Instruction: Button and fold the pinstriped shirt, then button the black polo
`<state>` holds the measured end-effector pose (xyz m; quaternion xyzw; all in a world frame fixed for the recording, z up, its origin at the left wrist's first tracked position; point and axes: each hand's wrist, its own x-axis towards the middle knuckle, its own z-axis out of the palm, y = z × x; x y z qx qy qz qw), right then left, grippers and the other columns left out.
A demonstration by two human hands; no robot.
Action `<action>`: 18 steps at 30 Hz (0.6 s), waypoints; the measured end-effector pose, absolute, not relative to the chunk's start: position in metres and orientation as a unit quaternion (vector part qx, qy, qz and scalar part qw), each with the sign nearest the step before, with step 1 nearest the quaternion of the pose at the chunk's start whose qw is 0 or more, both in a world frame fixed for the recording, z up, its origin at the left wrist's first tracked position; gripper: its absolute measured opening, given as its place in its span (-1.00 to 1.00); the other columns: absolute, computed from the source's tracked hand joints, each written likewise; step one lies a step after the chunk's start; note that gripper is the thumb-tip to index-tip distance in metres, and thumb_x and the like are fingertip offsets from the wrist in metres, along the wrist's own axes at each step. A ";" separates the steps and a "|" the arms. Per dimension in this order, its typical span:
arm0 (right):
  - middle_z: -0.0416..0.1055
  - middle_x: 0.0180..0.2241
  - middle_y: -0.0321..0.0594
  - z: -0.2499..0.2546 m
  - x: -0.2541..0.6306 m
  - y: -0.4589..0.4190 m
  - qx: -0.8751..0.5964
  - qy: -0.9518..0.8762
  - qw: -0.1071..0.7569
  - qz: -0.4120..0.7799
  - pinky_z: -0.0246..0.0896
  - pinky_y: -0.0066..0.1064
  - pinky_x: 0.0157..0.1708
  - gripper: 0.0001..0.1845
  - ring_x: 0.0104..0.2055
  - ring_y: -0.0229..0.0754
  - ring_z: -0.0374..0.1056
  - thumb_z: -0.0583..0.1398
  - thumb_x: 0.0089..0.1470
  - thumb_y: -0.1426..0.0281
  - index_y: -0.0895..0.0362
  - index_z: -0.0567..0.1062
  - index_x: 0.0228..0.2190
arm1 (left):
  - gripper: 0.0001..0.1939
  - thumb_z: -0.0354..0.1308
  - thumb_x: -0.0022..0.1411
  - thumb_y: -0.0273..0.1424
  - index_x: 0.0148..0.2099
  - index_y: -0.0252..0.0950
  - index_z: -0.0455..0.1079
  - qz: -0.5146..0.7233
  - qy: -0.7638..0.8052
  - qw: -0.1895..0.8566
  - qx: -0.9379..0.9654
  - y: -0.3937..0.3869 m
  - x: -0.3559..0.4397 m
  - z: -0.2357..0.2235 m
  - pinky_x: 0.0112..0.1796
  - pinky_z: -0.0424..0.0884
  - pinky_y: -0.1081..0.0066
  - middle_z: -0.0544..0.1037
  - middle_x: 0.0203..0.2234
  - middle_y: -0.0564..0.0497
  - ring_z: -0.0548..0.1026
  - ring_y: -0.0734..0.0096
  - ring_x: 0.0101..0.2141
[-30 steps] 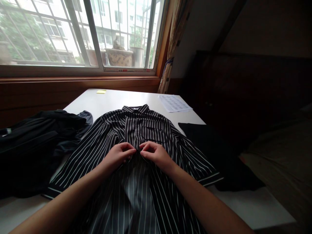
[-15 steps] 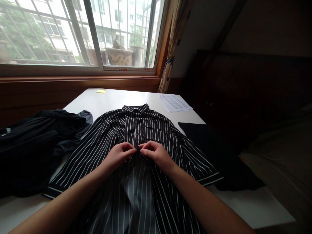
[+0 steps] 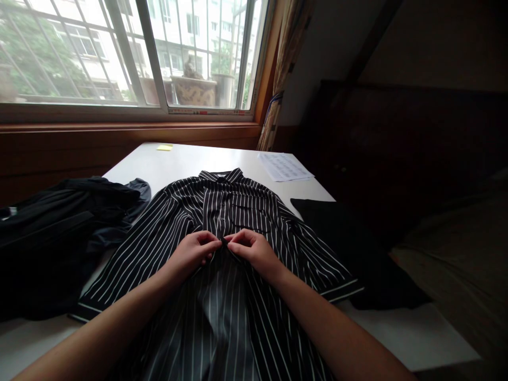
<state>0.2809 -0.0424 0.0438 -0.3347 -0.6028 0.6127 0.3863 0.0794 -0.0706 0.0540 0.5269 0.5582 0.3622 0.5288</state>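
A black shirt with white stripes (image 3: 254,211) lies face up on the white table, its collar toward the window and its sleeves spread to both sides. My left hand (image 3: 197,250) pinches the front edge of the shirt at the middle. Close against it, my right hand (image 3: 254,251) pinches the opposite front edge, and the fingertips of both hands nearly touch. Whatever small button lies between the fingertips is too hidden to make out. Above the hands the front is closed along the placket; below them it hangs apart, showing the greyish inside.
Dark clothes (image 3: 51,238) are heaped on the left of the white table (image 3: 420,338). A black folded cloth (image 3: 349,248) lies to the right. Printed papers (image 3: 284,167) and a yellow sticky note (image 3: 164,147) rest at the far end, below the window.
The fingertips of both hands have shifted slightly at the front edges, drawing a little closer together. The shirt has stayed in place.
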 end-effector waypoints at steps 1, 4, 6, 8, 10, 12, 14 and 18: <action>0.58 -0.14 -0.16 0.044 0.281 -0.042 -0.335 -0.603 0.388 0.612 0.34 -0.18 -0.01 -0.86 -0.09 -0.09 0.49 0.35 0.01 0.32 0.12 0.56 -0.39 | -0.67 0.27 0.12 -0.15 -0.27 -0.35 0.48 0.362 0.558 0.529 0.527 -0.070 0.080 0.054 -0.53 0.28 0.55 0.43 -0.49 0.07 0.37 0.50 -0.49; 0.58 -0.14 -0.15 0.044 0.280 -0.042 -0.338 -0.602 0.390 0.610 0.34 -0.19 -0.01 -0.85 -0.09 -0.09 0.50 0.35 0.01 0.31 0.12 0.56 -0.39 | -0.66 0.28 0.11 -0.14 -0.27 -0.35 0.48 0.360 0.563 0.528 0.525 -0.071 0.079 0.055 -0.54 0.28 0.55 0.44 -0.49 0.07 0.37 0.51 -0.50; 0.58 -0.13 -0.15 0.044 0.280 -0.042 -0.336 -0.600 0.390 0.613 0.35 -0.19 -0.02 -0.84 -0.09 -0.09 0.50 0.35 0.01 0.30 0.12 0.55 -0.38 | -0.65 0.28 0.10 -0.13 -0.27 -0.35 0.48 0.361 0.564 0.527 0.523 -0.072 0.079 0.056 -0.54 0.28 0.55 0.43 -0.49 0.07 0.38 0.50 -0.50; 0.58 -0.13 -0.15 0.044 0.280 -0.042 -0.333 -0.598 0.390 0.617 0.35 -0.20 -0.02 -0.84 -0.08 -0.09 0.50 0.35 0.01 0.30 0.12 0.55 -0.38 | -0.64 0.28 0.09 -0.12 -0.28 -0.35 0.49 0.364 0.562 0.528 0.522 -0.073 0.079 0.057 -0.54 0.28 0.55 0.43 -0.50 0.06 0.38 0.50 -0.50; 0.58 -0.12 -0.15 0.044 0.280 -0.042 -0.330 -0.596 0.389 0.620 0.35 -0.19 -0.02 -0.84 -0.07 -0.08 0.50 0.35 0.02 0.30 0.12 0.55 -0.37 | -0.64 0.29 0.08 -0.12 -0.28 -0.35 0.49 0.367 0.559 0.529 0.522 -0.073 0.079 0.058 -0.54 0.29 0.54 0.43 -0.50 0.06 0.38 0.49 -0.51; 0.58 -0.13 -0.15 0.044 0.280 -0.042 -0.330 -0.597 0.388 0.620 0.35 -0.18 -0.01 -0.84 -0.07 -0.08 0.50 0.35 0.02 0.29 0.12 0.55 -0.37 | -0.64 0.29 0.08 -0.11 -0.28 -0.34 0.49 0.367 0.560 0.530 0.521 -0.073 0.079 0.058 -0.54 0.29 0.54 0.43 -0.50 0.06 0.38 0.49 -0.51; 0.58 -0.12 -0.15 0.044 0.280 -0.042 -0.333 -0.599 0.387 0.618 0.34 -0.18 -0.01 -0.84 -0.07 -0.08 0.50 0.34 0.02 0.29 0.12 0.55 -0.37 | -0.63 0.28 0.08 -0.11 -0.28 -0.34 0.49 0.367 0.561 0.528 0.521 -0.073 0.079 0.057 -0.53 0.29 0.54 0.44 -0.50 0.07 0.39 0.49 -0.51; 0.57 -0.12 -0.16 0.044 0.279 -0.043 -0.335 -0.603 0.386 0.612 0.34 -0.20 -0.01 -0.84 -0.07 -0.10 0.48 0.33 0.02 0.30 0.11 0.52 -0.38 | -0.64 0.28 0.09 -0.11 -0.28 -0.35 0.49 0.365 0.564 0.523 0.525 -0.073 0.079 0.056 -0.54 0.28 0.54 0.44 -0.49 0.06 0.39 0.48 -0.50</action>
